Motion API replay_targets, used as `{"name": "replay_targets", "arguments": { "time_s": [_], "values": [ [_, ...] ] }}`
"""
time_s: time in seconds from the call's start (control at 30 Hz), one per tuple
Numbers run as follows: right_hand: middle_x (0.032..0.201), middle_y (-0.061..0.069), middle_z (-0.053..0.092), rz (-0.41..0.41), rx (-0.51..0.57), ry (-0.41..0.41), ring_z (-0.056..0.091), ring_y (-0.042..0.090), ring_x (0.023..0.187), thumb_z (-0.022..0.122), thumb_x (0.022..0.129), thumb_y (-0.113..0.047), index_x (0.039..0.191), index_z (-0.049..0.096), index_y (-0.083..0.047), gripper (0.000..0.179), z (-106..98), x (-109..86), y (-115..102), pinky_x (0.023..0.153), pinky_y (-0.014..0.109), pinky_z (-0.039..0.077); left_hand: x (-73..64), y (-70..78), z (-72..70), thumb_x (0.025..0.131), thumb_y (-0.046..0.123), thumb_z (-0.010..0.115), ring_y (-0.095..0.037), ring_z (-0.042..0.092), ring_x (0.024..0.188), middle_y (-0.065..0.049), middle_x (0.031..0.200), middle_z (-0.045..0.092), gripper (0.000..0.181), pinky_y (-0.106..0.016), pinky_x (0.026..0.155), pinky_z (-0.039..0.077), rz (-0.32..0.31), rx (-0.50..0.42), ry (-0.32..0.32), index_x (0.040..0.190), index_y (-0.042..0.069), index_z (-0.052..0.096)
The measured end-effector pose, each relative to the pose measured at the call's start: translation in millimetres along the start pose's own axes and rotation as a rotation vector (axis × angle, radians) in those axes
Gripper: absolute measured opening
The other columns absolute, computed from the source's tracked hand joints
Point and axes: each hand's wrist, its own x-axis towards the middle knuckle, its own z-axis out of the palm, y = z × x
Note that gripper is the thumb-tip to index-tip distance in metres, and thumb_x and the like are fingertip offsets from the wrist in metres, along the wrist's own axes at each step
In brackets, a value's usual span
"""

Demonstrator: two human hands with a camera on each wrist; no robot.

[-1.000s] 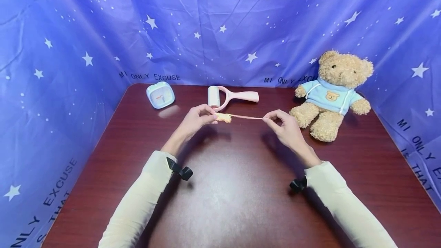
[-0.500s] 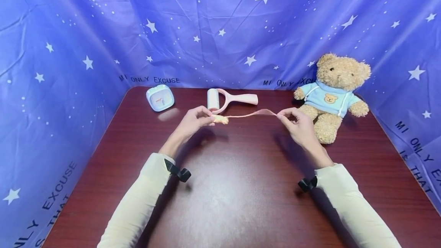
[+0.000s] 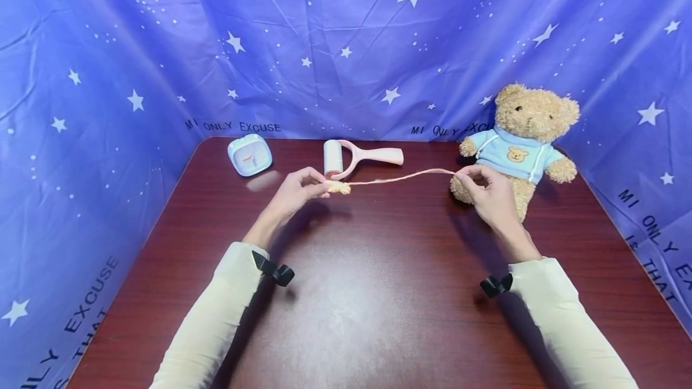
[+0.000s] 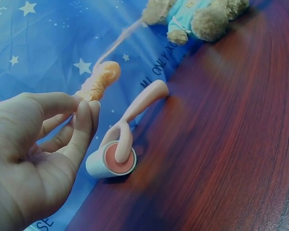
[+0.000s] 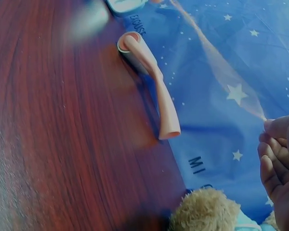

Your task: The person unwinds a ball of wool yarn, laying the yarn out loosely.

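My left hand (image 3: 292, 198) pinches a small orange bobbin (image 3: 339, 187) between thumb and fingertips, above the table's far half. In the left wrist view the bobbin (image 4: 107, 77) has a rounded end and a wound, ridged middle. From it a thin peach ribbon (image 3: 400, 179) runs across to my right hand (image 3: 494, 198), whose thumb and fingers pinch its free end in front of the teddy bear. Sheer and wider in its middle, the ribbon (image 5: 216, 62) appears in the right wrist view. It hangs clear of the table, slightly curved.
Behind the bobbin lies a pink-handled lint roller (image 3: 378, 156). A pale blue alarm clock (image 3: 250, 155) stands at the back left. The teddy bear (image 3: 535, 116) in a blue hoodie sits at the back right of the dark wood table (image 3: 346, 311). Starry blue cloth (image 3: 346, 95) encloses it.
My right hand has moved right, drawing out a longer stretch of ribbon. My left hand, still pinching the bobbin, has shifted slightly left. Clock, lint roller and bear have stayed in place.
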Motion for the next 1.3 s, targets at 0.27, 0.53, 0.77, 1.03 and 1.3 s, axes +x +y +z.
{"name": "replay_targets", "arguments": {
  "time_s": [0.27, 0.53, 0.77, 1.03, 1.3],
  "values": [
    [0.076, -0.028, 0.058, 0.082, -0.035, 0.035, 0.053, -0.008, 0.067, 0.066, 0.09, -0.029, 0.096, 0.071, -0.006, 0.024, -18.1, 2.8, 6.7, 0.058, 0.006, 0.042, -1.0, -1.2, -3.4, 0.088, -0.004, 0.062, -0.014, 0.066, 0.077, -0.007, 0.09, 0.063, 0.015, -0.061, 0.096, 0.048, -0.001, 0.007, 0.013, 0.097, -0.012, 0.054],
    [0.076, -0.036, 0.055, 0.119, -0.095, 0.089, 0.052, -0.015, 0.068, 0.067, 0.09, -0.031, 0.097, 0.072, -0.007, 0.026, -31.3, 4.5, 9.3, 0.063, 0.004, 0.04, -2.7, 0.7, -7.6, 0.089, -0.001, 0.063, -0.016, 0.068, 0.077, -0.009, 0.089, 0.065, 0.017, -0.061, 0.095, 0.049, -0.003, 0.06, 0.022, 0.099, -0.012, 0.055],
    [0.071, -0.04, 0.051, 0.156, -0.109, 0.159, 0.05, -0.013, 0.064, 0.067, 0.089, -0.029, 0.097, 0.071, -0.003, 0.028, -45.0, 5.7, 16.9, 0.062, 0.006, 0.04, -4.0, 1.3, -11.4, 0.089, 0.0, 0.063, -0.018, 0.068, 0.077, -0.014, 0.093, 0.063, 0.017, -0.058, 0.094, 0.051, -0.004, 0.085, 0.04, 0.098, -0.012, 0.055],
    [0.067, -0.043, 0.047, 0.208, -0.158, 0.217, 0.046, -0.016, 0.063, 0.066, 0.089, -0.032, 0.1, 0.071, -0.002, 0.032, -62.1, 6.1, 25.1, 0.061, 0.006, 0.036, -4.6, -0.6, -12.5, 0.088, -0.004, 0.063, -0.014, 0.067, 0.076, -0.007, 0.089, 0.062, 0.016, -0.059, 0.095, 0.05, -0.016, 0.035, 0.038, 0.098, -0.012, 0.054],
    [0.064, -0.039, 0.047, 0.258, -0.168, 0.321, 0.045, -0.015, 0.063, 0.068, 0.087, -0.029, 0.092, 0.071, -0.009, 0.021, -81.3, 5.2, 39.5, 0.062, 0.006, 0.033, -5.1, -1.4, -19.1, 0.088, -0.001, 0.064, -0.012, 0.067, 0.073, -0.008, 0.083, 0.065, 0.015, -0.06, 0.093, 0.051, 0.004, 0.11, 0.044, 0.096, -0.01, 0.056]
  ]
}}
